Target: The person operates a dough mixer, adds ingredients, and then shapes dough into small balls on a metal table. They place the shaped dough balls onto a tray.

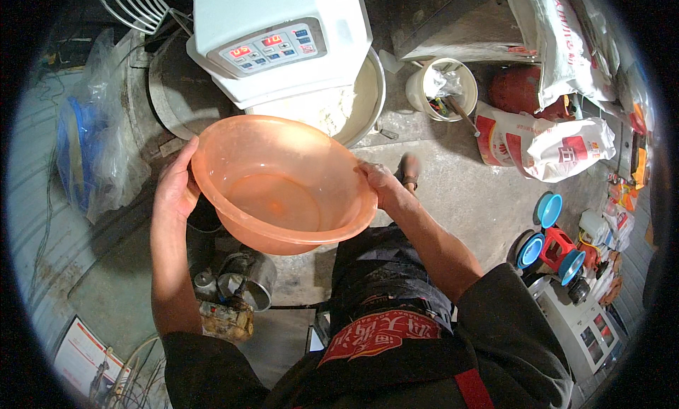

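Between my two hands is a wide orange plastic basin, tilted, with no contents showing in it. My left hand grips its rim on the left side, thumb up along the edge. On the right side of the rim, my right hand holds on with its fingers curled over. Just beyond the basin stands a white dough mixer with a lit control panel. Under its head a round metal mixing bowl holds a pale floury mass, partly hidden by the basin.
A white bucket of tools stands right of the mixer, near a printed flour sack and a red gas cylinder. Blue bowls and a red stool are farther right. Plastic bags hang left; metal pots sit below the basin.
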### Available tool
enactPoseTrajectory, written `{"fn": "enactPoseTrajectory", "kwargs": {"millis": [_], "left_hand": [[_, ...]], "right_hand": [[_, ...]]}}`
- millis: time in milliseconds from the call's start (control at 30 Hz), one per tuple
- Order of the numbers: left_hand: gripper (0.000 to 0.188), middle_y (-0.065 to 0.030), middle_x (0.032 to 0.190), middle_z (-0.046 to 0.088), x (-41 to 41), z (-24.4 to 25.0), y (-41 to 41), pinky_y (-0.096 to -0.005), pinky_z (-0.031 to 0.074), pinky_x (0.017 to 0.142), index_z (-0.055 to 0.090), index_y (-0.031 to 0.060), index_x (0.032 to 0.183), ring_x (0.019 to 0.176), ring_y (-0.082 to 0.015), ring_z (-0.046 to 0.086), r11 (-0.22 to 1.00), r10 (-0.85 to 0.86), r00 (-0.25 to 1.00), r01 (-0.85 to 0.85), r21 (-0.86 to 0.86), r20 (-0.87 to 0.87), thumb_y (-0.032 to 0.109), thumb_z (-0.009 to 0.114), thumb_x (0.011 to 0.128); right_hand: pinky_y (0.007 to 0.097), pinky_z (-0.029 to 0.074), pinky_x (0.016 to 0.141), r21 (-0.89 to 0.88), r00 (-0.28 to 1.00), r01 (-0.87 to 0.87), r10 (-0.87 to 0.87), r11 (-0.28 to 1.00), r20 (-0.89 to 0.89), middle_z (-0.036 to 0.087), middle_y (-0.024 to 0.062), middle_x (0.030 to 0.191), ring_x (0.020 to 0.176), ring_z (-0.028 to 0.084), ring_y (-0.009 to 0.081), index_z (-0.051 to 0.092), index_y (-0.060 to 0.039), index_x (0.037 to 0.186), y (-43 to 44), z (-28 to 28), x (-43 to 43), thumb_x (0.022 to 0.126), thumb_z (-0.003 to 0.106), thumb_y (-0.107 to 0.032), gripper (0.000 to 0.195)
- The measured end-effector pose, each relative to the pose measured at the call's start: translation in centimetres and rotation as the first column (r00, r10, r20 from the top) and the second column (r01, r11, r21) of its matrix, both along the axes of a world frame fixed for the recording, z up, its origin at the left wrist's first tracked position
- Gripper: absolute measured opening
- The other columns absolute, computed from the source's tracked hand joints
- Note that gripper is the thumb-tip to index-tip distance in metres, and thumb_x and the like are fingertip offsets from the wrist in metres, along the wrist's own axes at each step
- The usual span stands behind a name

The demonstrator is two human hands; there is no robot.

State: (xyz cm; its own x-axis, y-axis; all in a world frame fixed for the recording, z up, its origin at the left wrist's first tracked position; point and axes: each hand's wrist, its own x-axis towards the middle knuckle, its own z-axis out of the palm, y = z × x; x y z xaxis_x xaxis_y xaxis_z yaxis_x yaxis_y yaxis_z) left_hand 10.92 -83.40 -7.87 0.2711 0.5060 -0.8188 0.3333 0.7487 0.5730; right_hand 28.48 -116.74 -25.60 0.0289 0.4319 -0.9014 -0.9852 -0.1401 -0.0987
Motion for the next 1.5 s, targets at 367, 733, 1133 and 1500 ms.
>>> {"fn": "enactPoseTrajectory", "kwargs": {"millis": [367,733,1133,1500], "left_hand": [[0.030,-0.0032,0.106,0.071,1.0,1.5,-0.4,-0.0302,0.057,0.077,0.069,0.0068,0.112,0.093,-0.0140,0.067,0.999,0.006,1.000,-0.005,0.048,-0.021,0.031,0.074,0.094],[0.036,-0.0069,0.116,0.071,0.5,2.0,0.2,-0.0346,0.056,0.091,0.067,0.0060,0.119,0.105,-0.0186,0.067,0.997,-0.070,0.997,0.069,0.018,0.035,0.035,0.068,0.098],[0.031,-0.0061,0.113,0.071,1.5,3.3,-0.3,-0.0338,0.054,0.088,0.068,0.0057,0.117,0.103,-0.0170,0.066,0.998,-0.050,0.997,0.048,0.036,0.058,0.031,0.068,0.099],[0.036,-0.0055,0.120,0.069,-0.9,2.6,-0.5,-0.0358,0.053,0.094,0.065,0.0059,0.122,0.109,-0.0183,0.065,1.000,-0.006,0.998,0.005,0.008,0.062,0.033,0.067,0.098]], "right_hand": [[0.0483,0.055,0.085,0.076,0.998,-0.056,0.054,0.996,0.035,0.071,0.0175,0.112,0.091,0.069,0.0324,0.063,0.0053,0.123,0.2,0.0,-0.4,0.100,0.051,-0.017,0.034],[0.0473,0.056,0.082,0.031,0.998,-0.057,0.058,0.998,-0.038,0.071,0.0154,0.111,0.090,0.069,0.0303,0.062,0.0037,0.124,0.7,0.8,-0.5,0.102,0.051,-0.019,0.034],[0.0400,0.053,0.074,0.103,0.996,-0.084,0.081,0.991,0.034,0.067,0.0071,0.095,0.079,0.063,0.0218,0.064,-0.0037,0.110,0.8,2.8,-0.6,0.103,0.051,-0.022,0.024],[0.0413,0.051,0.072,-0.030,0.966,-0.241,0.243,0.970,0.085,0.067,0.0059,0.099,0.083,0.061,0.0201,0.065,-0.0064,0.112,0.0,-2.2,-1.8,0.100,0.059,-0.039,0.035]]}}
